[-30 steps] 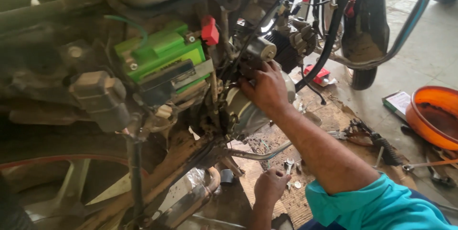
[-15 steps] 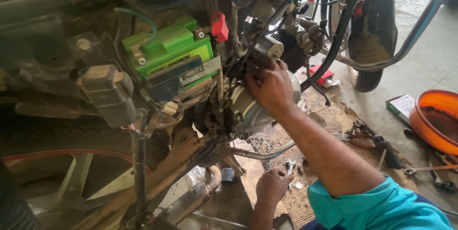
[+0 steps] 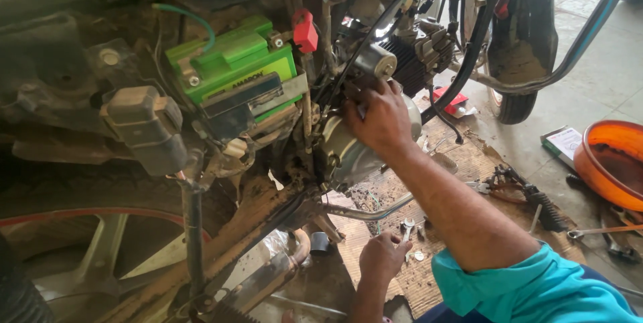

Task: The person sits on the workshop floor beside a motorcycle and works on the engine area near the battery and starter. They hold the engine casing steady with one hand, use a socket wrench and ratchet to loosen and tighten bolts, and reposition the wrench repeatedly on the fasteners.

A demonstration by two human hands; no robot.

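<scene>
Battery (image 3: 231, 62) in green plastic sits at the left of our view, strapped into the frame beside a grey box (image 3: 144, 125) that hangs lower down, and both stay untouched. Moving right, we find the silver engine casing (image 3: 345, 152) at the middle of the motorcycle, and this is where our work sits: our right hand (image 3: 383, 119) lies flat over its upper edge, fingers curled down and pressed against the metal just below the small round starter motor (image 3: 374, 63). The casing lies directly beneath and to the left of that palm, its long axis running down and left toward the muddy frame. Lower, our left hand (image 3: 383, 256) rests loosely closed on the mat (image 3: 435, 162) among small loose parts, touching a spanner (image 3: 406, 229), well apart from the casing, so the right hand is much the nearer. We cannot tell whether the right fingers pinch a bolt or only press, since the knuckles hide their tips. Further right lie pliers (image 3: 519, 186) and an orange basin (image 3: 613, 162), cut off by the edge
</scene>
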